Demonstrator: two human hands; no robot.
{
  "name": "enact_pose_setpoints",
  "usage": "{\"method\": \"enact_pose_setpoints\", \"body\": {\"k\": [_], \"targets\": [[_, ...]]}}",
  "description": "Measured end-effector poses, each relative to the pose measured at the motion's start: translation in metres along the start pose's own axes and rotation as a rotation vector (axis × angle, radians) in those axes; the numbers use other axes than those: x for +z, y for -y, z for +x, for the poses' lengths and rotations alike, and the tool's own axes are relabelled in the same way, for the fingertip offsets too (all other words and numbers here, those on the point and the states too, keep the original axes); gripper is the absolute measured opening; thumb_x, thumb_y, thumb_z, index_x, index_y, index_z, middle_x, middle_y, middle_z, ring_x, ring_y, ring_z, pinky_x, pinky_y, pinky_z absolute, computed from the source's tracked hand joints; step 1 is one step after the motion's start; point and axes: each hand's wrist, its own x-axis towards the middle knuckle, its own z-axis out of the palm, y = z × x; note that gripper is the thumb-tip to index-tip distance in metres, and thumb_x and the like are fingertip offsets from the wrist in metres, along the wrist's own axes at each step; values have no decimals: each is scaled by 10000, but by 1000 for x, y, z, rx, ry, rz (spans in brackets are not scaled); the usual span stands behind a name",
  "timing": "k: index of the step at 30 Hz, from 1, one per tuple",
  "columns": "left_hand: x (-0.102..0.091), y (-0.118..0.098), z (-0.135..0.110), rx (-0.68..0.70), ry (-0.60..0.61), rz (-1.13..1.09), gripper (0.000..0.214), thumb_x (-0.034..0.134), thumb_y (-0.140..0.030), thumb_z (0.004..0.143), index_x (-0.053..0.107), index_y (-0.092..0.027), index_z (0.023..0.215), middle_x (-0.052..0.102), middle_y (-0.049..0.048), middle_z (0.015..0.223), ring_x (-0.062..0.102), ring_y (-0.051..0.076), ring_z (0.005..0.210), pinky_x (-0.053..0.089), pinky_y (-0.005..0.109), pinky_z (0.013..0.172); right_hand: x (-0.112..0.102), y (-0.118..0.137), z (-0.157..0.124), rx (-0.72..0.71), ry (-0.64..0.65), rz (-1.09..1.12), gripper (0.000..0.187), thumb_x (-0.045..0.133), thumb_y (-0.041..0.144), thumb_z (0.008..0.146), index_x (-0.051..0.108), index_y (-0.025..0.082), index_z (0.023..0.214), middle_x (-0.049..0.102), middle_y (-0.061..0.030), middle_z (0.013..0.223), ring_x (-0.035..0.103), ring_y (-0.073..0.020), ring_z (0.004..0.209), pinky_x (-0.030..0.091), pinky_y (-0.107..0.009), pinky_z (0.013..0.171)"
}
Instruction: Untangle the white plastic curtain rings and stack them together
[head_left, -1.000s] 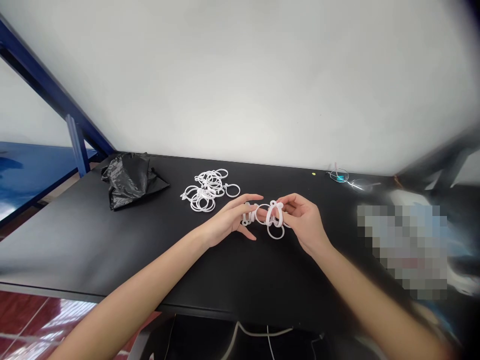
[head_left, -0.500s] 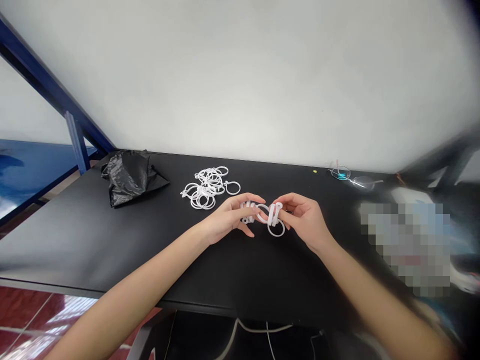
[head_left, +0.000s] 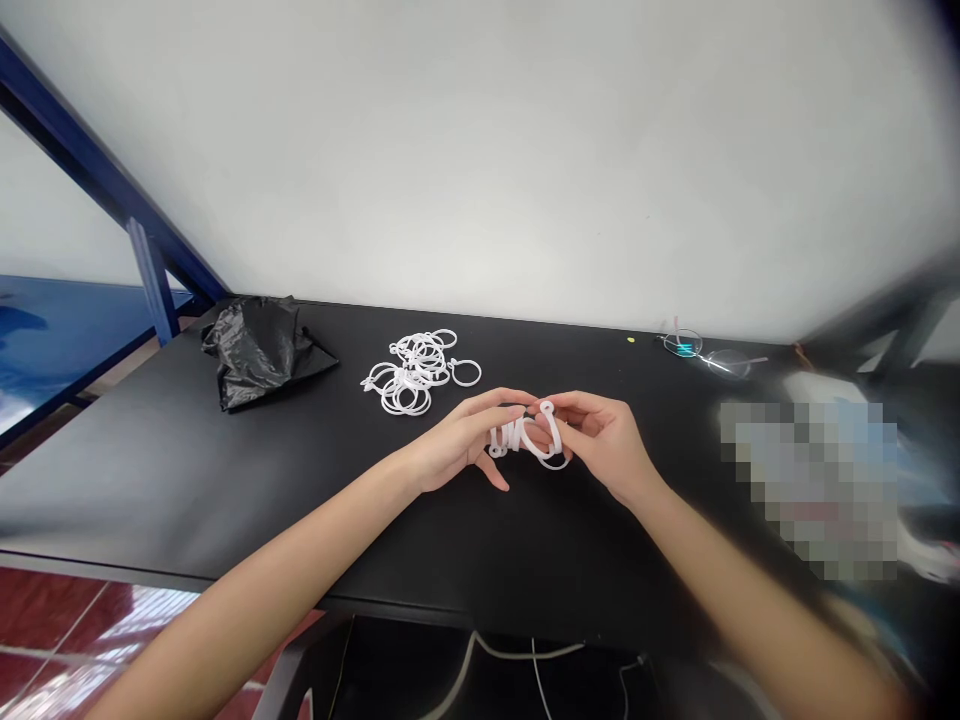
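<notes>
Black table gave wide working room leftward; its front edge lay between hands and body. Left hand gripped several white rings, apparently strung on its fingers; right hand pinched the end ring. Judged risk: snagged loops or slack fingertips could have dropped one toward that edge.

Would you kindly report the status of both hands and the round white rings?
Left hand, right hand: close together, holding round white plastic-looking rings. Loose pile of similar rings beyond, on black tabletop. Crumpled black plastic bag left of pile.
</notes>
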Motion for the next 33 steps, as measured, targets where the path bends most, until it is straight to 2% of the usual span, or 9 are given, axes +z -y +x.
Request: {"method": "enact_pose_setpoints", "body": {"k": [3, 5, 9, 15, 20, 26, 30, 33], "targets": [[1, 1, 0, 8, 9, -22, 403, 592, -395, 894, 561, -222, 1257, 698, 120, 1078, 612, 295, 1133, 593, 249, 585, 5, -2, -3, -44, -50, 40, 245, 750, 345, 764, 677, 200, 947, 705, -62, 875, 579, -133, 567, 494, -268, 459], [0, 3, 1, 21, -18, -8, 389, 619, -376, 881, 578, -222, 1236, 697, 109, 1058, 615, 278, 1115, 589, 249, 623, 7, -3, -4, -57, -77, 58, 243, 769, 336, 746, 645, 204, 908, 688, -70, 955, 609, -143, 621, 514, -265, 470], [-2, 6, 3, 23, -16, -17, 390, 665, -325, 848, 594, -228, 1219, 691, 95, 1040, 615, 268, 1092, 591, 261, 625, 7, -2, -5, -72, -71, 65, 211, 777, 346, 742, 626, 199, 763, 642, -37, 823, 620, -154, 655, 540, -265, 496], [-2, 7, 3, 37, 30, -85, 377, 636, -230, 853, 595, -236, 1228, 671, 84, 1052, 621, 259, 1077, 598, 251, 591, 2, 3, -4, -43, 27, 43, 221, 773, 384, 750, 661, 201, 803, 663, -39, 768, 652, -177, 685, 570, -296, 569], [-3, 9, 3, 62, 0, -7, 402, 675, -291, 855, 587, -233, 1244, 683, 82, 1010, 641, 239, 1035, 589, 223, 589, 1, 5, -3, -24, 50, 28, 247, 779, 403, 739, 669, 201, 829, 693, -48, 794, 682, -198, 727, 579, -312, 613], [-2, 11, 4, 63, -14, 100, 435, 697, -390, 837, 603, -221, 1226, 693, 85, 961, 636, 240, 1021, 600, 234, 593, -2, 3, -2, -52, 79, -62, 214, 738, 392, 787, 682, 190, 744, 667, -42, 768, 659, -184, 685, 549, -301, 589], [-2, 10, 4, 79, -15, 146, 417, 678, -383, 852, 604, -230, 1233, 663, 59, 927, 639, 207, 945, 611, 251, 600, 0, 3, -3, 15, 101, -54, 254, 800, 367, 725, 635, 204, 829, 633, -11, 759, 646, -173, 692, 531, -275, 572], [-2, 8, 3, 88, -2, 137, 465, 658, -363, 871, 534, -262, 1308, 679, 56, 928, 651, 234, 996, 610, 253, 587, 1, 4, -4, 45, 129, -52, 293, 749, 393, 778, 647, 214, 988, 627, 2, 723, 629, -154, 644, 509, -260, 540]]}}
